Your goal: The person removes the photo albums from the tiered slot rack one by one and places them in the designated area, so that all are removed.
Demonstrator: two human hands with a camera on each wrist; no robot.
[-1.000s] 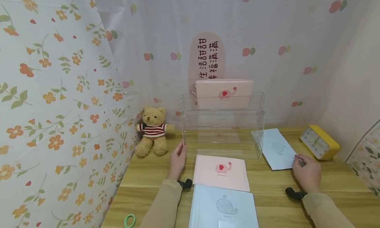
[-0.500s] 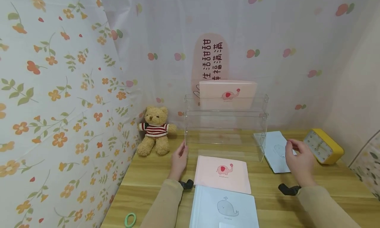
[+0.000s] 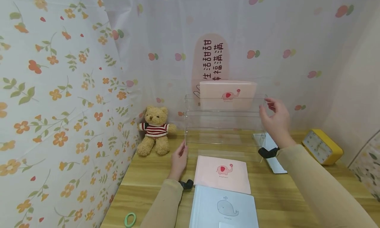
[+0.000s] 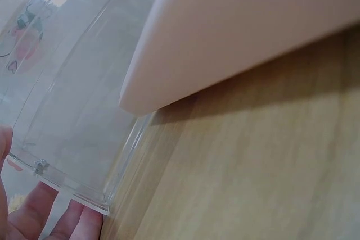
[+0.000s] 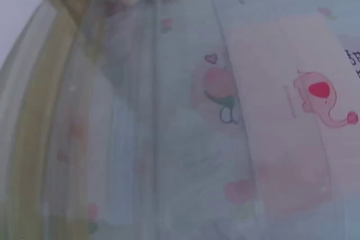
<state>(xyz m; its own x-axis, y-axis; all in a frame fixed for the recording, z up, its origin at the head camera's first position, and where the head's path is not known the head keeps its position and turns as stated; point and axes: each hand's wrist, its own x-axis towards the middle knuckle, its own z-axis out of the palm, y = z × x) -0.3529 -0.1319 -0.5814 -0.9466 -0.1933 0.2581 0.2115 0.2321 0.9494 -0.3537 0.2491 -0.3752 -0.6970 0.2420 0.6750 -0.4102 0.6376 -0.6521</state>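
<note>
A clear acrylic tiered display rack (image 3: 225, 122) stands at the back of the wooden table. My left hand (image 3: 179, 160) grips its lower left side panel; in the left wrist view the thumb is on one side and the fingers behind the panel. My right hand (image 3: 276, 119) is at the rack's upper right edge, thumb and fingers bent about the corner; whether they press on it I cannot tell. The right wrist view is blurred and shows no fingers. A pink elephant booklet (image 3: 228, 94) stands in the top tier. Another pink elephant booklet (image 3: 222, 174) lies before the rack.
A blue whale book (image 3: 224, 206) lies nearest me. Right of the rack, another blue booklet (image 3: 274, 160) is partly hidden by my right arm. A yellow clock (image 3: 323, 147) stands farther right. On the left are a teddy bear (image 3: 155, 130) and a green ring (image 3: 130, 219).
My right hand has left the blue booklet on the right and moved up and left to the rack's upper right edge. The left hand has stayed on the rack.
</note>
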